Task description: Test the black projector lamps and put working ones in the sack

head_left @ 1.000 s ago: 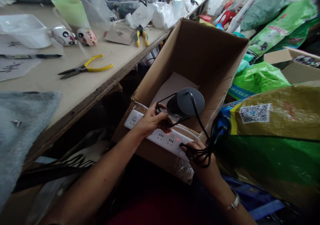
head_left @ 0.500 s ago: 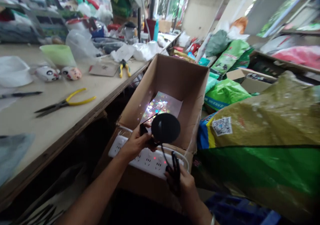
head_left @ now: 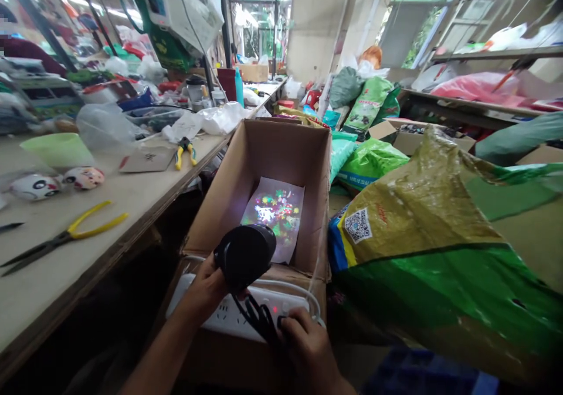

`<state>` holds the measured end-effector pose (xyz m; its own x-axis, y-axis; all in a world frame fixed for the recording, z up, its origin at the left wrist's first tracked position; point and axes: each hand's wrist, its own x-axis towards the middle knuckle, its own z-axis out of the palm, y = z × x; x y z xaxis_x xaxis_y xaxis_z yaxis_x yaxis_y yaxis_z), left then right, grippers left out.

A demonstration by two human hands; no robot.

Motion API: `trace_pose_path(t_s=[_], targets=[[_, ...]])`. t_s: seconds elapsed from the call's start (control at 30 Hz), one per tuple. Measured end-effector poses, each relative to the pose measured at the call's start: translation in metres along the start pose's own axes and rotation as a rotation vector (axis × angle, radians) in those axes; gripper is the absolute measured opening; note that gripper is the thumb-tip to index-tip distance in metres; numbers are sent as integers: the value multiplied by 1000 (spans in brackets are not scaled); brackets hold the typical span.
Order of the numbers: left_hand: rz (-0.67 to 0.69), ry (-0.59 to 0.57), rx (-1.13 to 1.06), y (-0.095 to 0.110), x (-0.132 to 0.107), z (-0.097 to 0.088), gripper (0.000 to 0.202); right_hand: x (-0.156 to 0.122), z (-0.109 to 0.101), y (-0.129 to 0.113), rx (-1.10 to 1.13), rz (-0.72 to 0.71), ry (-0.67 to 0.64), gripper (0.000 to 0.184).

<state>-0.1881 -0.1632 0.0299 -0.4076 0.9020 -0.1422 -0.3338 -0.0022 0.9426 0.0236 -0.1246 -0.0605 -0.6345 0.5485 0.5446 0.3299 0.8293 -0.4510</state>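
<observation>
My left hand [head_left: 206, 286] grips a black projector lamp [head_left: 247, 254] with a round base, held over the near end of a cardboard box [head_left: 215, 204]. Coloured spots of light fall on a white paper sheet [head_left: 281, 242] inside that box. Below the lamp hangs a bundled black cable [head_left: 255, 316]. At the right end of a white power strip [head_left: 224, 319], my right hand [head_left: 308, 342] has its fingers closed on a small black plug [head_left: 282, 320], partly hidden by them. A red light glows on the strip beside these fingers.
Yellow-handled long-nose pliers [head_left: 65, 237] and smaller yellow-green pliers [head_left: 185, 153] lie on the workbench [head_left: 145, 207] at left. Two painted round figures [head_left: 83, 178] sit there too. A large green and gold sack [head_left: 422, 254] bulges at right, near a blue crate [head_left: 422, 371].
The lamp has tilted, and its light pattern has shifted on the paper. My right hand has moved from the cable bundle to the strip's right end. The camera view has turned rightward.
</observation>
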Motion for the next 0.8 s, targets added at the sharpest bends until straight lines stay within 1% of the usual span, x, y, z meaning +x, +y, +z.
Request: trace_pose_path(t_s=[0.1, 0.23, 0.33, 0.47, 0.57, 0.7, 0.8], targets=[[-9, 3, 9, 3, 1, 2, 40, 2, -3, -2, 33, 18, -6, 12], [-28, 5, 29, 6, 1, 3, 44, 6, -7, -7, 71, 27, 20, 16], [-20, 10, 33, 4, 1, 0, 42, 8, -8, -8, 80, 30, 24, 16], [-1, -10, 51, 0, 1, -4, 43, 9, -10, -8, 109, 57, 26, 12], [-13, -16, 58, 0, 0, -3, 42, 10, -13, -10, 162, 75, 14, 12], [-23, -5, -9, 3, -1, 2, 41, 11, -18, -11, 182, 57, -18, 22], [-17, 3, -49, 4, -2, 3, 42, 11, -18, -11, 170, 47, -27, 20]])
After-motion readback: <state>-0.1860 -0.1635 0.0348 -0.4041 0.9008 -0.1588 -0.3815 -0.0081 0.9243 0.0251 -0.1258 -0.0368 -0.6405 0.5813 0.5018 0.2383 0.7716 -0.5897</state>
